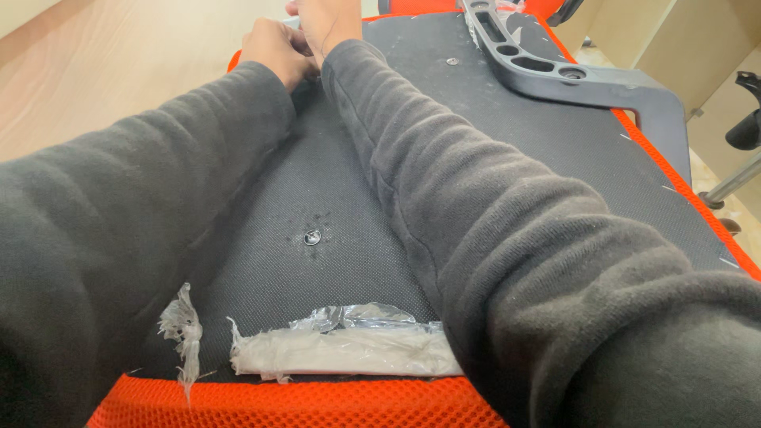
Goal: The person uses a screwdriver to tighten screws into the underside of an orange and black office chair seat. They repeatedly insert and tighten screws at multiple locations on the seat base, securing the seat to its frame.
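Observation:
Both my arms in dark grey sleeves reach forward over the black fabric underside of an upturned chair seat (507, 127) with orange mesh edging. My left hand (273, 47) and my right hand (325, 20) are together at the seat's far edge, at the top of the view. Their fingers are curled close against each other, and what they grip is hidden. A bolt hole with a metal insert (311, 236) shows between my arms. Torn clear plastic wrap (341, 345) lies on the seat near me.
A grey plastic armrest bracket (571, 75) lies across the seat's far right corner. A second screw hole (452, 61) is near it. Light wooden floor (103, 63) lies to the left. Another chair's base and metal leg (737, 178) stand at the right.

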